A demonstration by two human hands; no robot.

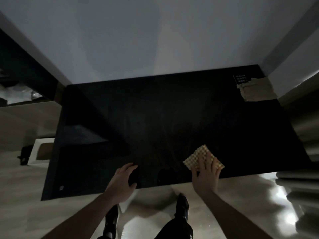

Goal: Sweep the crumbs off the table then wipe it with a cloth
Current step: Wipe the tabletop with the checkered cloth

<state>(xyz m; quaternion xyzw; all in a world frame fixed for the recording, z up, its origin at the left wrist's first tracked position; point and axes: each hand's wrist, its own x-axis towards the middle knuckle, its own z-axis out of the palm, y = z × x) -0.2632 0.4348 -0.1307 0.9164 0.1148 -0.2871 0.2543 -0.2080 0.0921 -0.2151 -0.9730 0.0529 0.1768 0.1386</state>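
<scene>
A glossy black table (155,121) fills the middle of the view. A yellow checked cloth (198,156) lies flat near its front right edge. My right hand (206,173) presses on the cloth with straight, spread fingers. My left hand (124,178) rests on the table's front edge, fingers slightly bent over the top, and a white thing (126,202) shows just below it; I cannot tell whether the hand holds it. No crumbs are visible on the dark surface.
A torn brown patch (253,91) and a small printed label (240,78) mark the table's far right corner. White walls stand behind and to the right. A white box (40,152) sits on the floor at the left. My dark shoes (182,206) stand below the table edge.
</scene>
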